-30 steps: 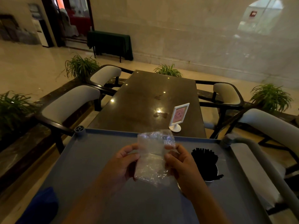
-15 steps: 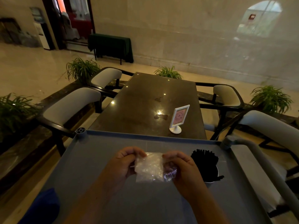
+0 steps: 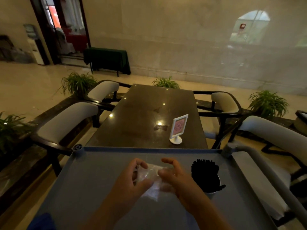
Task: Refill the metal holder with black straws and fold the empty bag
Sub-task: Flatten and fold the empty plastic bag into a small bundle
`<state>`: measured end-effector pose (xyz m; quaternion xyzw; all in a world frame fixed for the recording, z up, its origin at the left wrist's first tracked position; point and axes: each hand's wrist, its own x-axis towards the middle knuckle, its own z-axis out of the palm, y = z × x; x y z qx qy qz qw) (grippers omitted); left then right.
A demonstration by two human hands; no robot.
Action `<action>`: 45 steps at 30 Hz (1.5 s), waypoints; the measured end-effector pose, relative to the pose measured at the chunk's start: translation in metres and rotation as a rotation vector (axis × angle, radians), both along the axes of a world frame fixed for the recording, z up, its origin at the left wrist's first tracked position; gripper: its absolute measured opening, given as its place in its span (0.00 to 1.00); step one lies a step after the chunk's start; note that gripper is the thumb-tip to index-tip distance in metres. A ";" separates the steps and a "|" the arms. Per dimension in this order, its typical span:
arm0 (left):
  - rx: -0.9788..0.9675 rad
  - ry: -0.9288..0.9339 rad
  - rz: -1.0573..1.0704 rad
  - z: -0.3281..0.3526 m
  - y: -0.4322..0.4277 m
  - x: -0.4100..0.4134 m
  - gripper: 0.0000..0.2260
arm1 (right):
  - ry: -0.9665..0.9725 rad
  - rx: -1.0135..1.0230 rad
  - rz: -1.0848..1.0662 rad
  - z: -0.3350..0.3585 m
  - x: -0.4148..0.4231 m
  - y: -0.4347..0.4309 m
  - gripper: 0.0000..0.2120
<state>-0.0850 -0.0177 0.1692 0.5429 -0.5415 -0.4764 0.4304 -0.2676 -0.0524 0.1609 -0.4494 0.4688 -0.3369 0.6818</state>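
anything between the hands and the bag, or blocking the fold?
Nothing visible. The left hand and right hand already hold the clear bag between them above the grey cart top. The holder of black straws stands apart, to the right.

The clear bag (image 3: 152, 177) is a blurred smear between the hands, its folds unreadable. Right of it, black straws (image 3: 205, 173) hide nearly all the metal holder (image 3: 211, 193).

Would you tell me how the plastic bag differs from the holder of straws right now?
The plastic bag is clear, crumpled and empty, pinched between the left hand and right hand; the holder stands upright, untouched and packed with black straws. Both are over the grey cart tray.
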 end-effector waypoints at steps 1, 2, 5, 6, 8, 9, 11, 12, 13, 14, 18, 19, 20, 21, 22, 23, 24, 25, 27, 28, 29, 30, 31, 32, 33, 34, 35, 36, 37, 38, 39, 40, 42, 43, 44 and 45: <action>0.011 0.029 -0.004 0.001 0.000 -0.002 0.15 | -0.004 0.018 0.009 0.001 0.000 0.001 0.30; 0.020 0.046 -0.009 0.000 0.000 -0.002 0.17 | -0.013 0.025 0.010 0.002 0.001 0.001 0.30; 0.056 0.094 -0.028 -0.002 -0.001 -0.002 0.26 | 0.002 0.007 0.000 0.002 0.004 0.001 0.29; 0.078 0.108 -0.022 -0.004 -0.001 -0.001 0.29 | 0.012 -0.015 -0.003 0.002 0.005 0.001 0.29; 0.122 0.155 -0.004 -0.006 -0.003 0.001 0.31 | 0.038 -0.071 -0.021 0.002 0.005 0.002 0.29; 0.145 0.185 0.001 -0.008 -0.004 0.003 0.31 | 0.059 -0.096 -0.030 0.002 0.005 0.002 0.28; 0.189 0.192 -0.033 -0.009 -0.006 0.003 0.23 | 0.111 -0.146 -0.028 0.002 0.006 0.003 0.29; 0.204 0.176 -0.044 -0.010 -0.006 0.003 0.17 | 0.123 -0.166 -0.018 0.002 0.006 0.003 0.30; 0.213 0.168 -0.043 -0.012 -0.007 0.004 0.14 | 0.122 -0.171 -0.011 0.001 0.007 0.003 0.31; 0.216 0.164 -0.031 -0.014 -0.007 0.005 0.12 | 0.111 -0.171 -0.008 0.001 0.008 0.004 0.31; 0.160 0.102 0.002 -0.017 -0.007 0.003 0.08 | 0.061 -0.169 -0.002 -0.001 0.010 0.006 0.30; 0.150 0.093 0.014 -0.017 -0.007 0.002 0.07 | 0.050 -0.175 -0.006 -0.001 0.010 0.006 0.30; 0.140 0.084 0.024 -0.018 -0.007 0.001 0.08 | 0.045 -0.186 -0.010 -0.002 0.010 0.006 0.30; 0.129 0.075 0.028 -0.019 -0.007 0.000 0.08 | 0.045 -0.195 -0.013 -0.003 0.010 0.006 0.30; 0.120 0.066 0.033 -0.020 -0.007 0.000 0.08 | 0.048 -0.206 -0.016 -0.003 0.010 0.006 0.30; 0.109 0.061 0.037 -0.020 -0.006 -0.001 0.08 | 0.056 -0.219 -0.019 -0.005 0.010 0.006 0.29; 0.099 0.058 0.040 -0.020 -0.005 -0.001 0.07 | 0.066 -0.234 -0.024 -0.007 0.010 0.006 0.29; 0.088 0.058 0.040 -0.019 -0.004 -0.002 0.07 | 0.073 -0.248 -0.027 -0.009 0.010 0.006 0.29; 0.073 0.047 0.031 -0.019 -0.003 -0.001 0.07 | 0.075 -0.255 -0.028 -0.013 0.011 0.006 0.29; 0.071 0.046 0.028 -0.019 -0.003 -0.001 0.07 | 0.073 -0.253 -0.027 -0.013 0.011 0.006 0.29; 0.068 0.051 0.030 -0.020 -0.003 -0.001 0.06 | 0.070 -0.250 -0.025 -0.013 0.011 0.006 0.29; 0.066 0.054 0.035 -0.021 -0.002 -0.001 0.06 | 0.063 -0.249 -0.023 -0.013 0.011 0.006 0.29; 0.064 0.055 0.041 -0.021 -0.003 -0.001 0.06 | 0.053 -0.248 -0.020 -0.013 0.011 0.006 0.29; 0.066 0.058 0.048 -0.021 -0.002 -0.001 0.06 | 0.046 -0.245 -0.018 -0.013 0.012 0.005 0.29; 0.069 0.064 0.051 -0.021 -0.002 -0.001 0.07 | 0.043 -0.243 -0.018 -0.013 0.012 0.005 0.30; 0.074 0.071 0.051 -0.020 -0.002 -0.002 0.07 | 0.044 -0.241 -0.019 -0.013 0.012 0.005 0.30; 0.080 0.077 0.053 -0.021 -0.002 -0.001 0.08 | 0.044 -0.241 -0.020 -0.014 0.012 0.004 0.30; 0.084 0.080 0.055 -0.021 -0.003 -0.001 0.08 | 0.045 -0.242 -0.020 -0.014 0.012 0.004 0.30; 0.085 0.080 0.059 -0.022 -0.004 0.000 0.08 | 0.042 -0.242 -0.018 -0.015 0.013 0.004 0.30; 0.085 0.080 0.064 -0.022 -0.004 0.000 0.08 | 0.040 -0.243 -0.014 -0.015 0.013 0.003 0.30; 0.085 0.082 0.071 -0.023 -0.004 0.000 0.08 | 0.043 -0.246 -0.010 -0.016 0.013 0.003 0.30; 0.085 0.087 0.073 -0.023 -0.005 0.000 0.08 | 0.052 -0.254 -0.008 -0.015 0.014 0.003 0.30; 0.085 0.089 0.074 -0.023 -0.005 0.000 0.08 | 0.080 -0.271 -0.011 -0.015 0.015 0.003 0.29; 0.083 0.084 0.073 -0.023 -0.005 0.001 0.08 | 0.089 -0.278 -0.010 -0.015 0.015 0.004 0.30; 0.084 0.078 0.072 -0.023 -0.005 0.001 0.08 | 0.097 -0.282 -0.010 -0.014 0.016 0.003 0.30; 0.085 0.076 0.074 -0.023 -0.005 0.002 0.09 | 0.102 -0.284 -0.007 -0.013 0.017 0.003 0.31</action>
